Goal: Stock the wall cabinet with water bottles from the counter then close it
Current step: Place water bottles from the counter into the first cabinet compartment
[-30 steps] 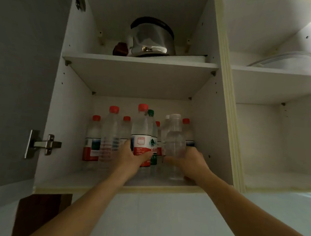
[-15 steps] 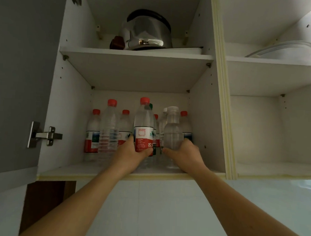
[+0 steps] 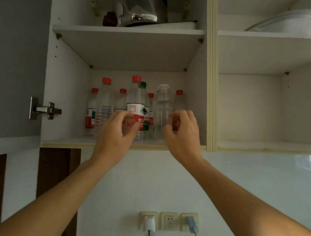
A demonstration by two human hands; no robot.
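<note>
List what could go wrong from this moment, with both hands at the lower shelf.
1. The red-label bottle and clear bottle stand near the front edge of the lower shelf; a brush from the left hand or right hand might tip one out.
2. The bottles stand packed close, so one falling could topple others.
3. The door hinge shows the door open; closing could hit a front bottle.

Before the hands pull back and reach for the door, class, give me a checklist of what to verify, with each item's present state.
1. Red-label bottle upright on the lower shelf: ok.
2. Clear bottle upright: ok.
3. Left hand free of the bottle: ok, fingers loose.
4. Right hand free: ok, fingers loose.
5. Bottles behind the shelf's front edge: ok.
6. Counter emptied of bottles: cannot tell.
</note>
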